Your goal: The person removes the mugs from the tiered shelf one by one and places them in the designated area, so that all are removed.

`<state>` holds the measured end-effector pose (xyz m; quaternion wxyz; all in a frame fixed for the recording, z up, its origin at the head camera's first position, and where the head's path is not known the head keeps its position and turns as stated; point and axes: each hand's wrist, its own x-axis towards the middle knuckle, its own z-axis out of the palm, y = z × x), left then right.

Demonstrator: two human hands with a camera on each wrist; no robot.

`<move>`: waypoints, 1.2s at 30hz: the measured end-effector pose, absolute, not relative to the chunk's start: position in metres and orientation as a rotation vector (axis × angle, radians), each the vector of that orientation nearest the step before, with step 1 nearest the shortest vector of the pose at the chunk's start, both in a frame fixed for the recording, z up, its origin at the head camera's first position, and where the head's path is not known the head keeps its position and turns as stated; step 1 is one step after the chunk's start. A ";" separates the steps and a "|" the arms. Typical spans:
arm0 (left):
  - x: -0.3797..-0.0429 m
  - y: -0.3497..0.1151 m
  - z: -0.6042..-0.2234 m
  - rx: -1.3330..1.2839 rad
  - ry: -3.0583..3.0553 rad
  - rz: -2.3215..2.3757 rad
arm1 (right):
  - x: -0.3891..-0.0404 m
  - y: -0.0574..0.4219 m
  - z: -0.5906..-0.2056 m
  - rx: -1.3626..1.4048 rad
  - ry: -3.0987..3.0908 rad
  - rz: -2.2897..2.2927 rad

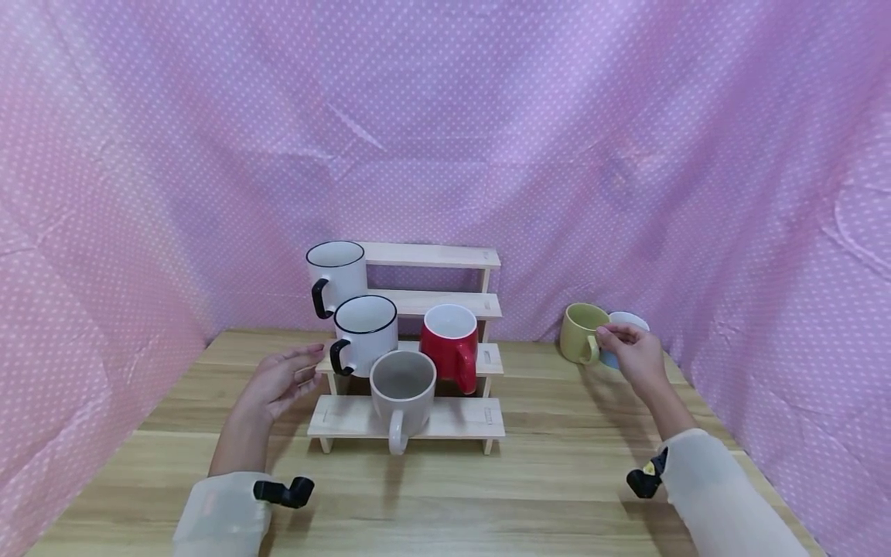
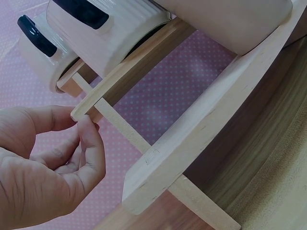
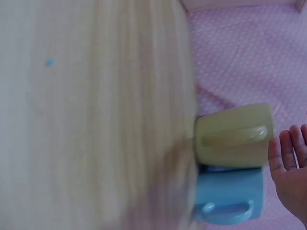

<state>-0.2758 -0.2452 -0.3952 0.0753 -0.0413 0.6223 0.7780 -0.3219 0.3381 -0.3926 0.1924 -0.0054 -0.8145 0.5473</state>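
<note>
My left hand (image 1: 285,381) is at the left end of a stepped wooden rack (image 1: 327,418). Its fingertips pinch the end of a middle board (image 2: 91,103) in the left wrist view. Above the mugs at the right, my right hand (image 1: 636,356) has its fingers (image 3: 288,148) fairly straight and grips nothing. Beside and below that hand are a yellow-green mug (image 1: 578,336) and a light blue mug (image 3: 230,191), standing side by side. The blue one is partly hidden by the hand in the head view.
Two white mugs with black rims and handles, one rear (image 1: 344,278), one front (image 1: 376,344), stand on the rack's left. A red mug (image 1: 435,344) and a beige mug (image 1: 411,406) stand lower. Pink dotted cloth (image 1: 445,155) surrounds the wooden table (image 1: 543,480).
</note>
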 end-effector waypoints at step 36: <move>-0.277 -0.245 -0.397 -0.110 1.836 2.365 | -0.305 0.178 -0.286 0.632 -2.473 1.401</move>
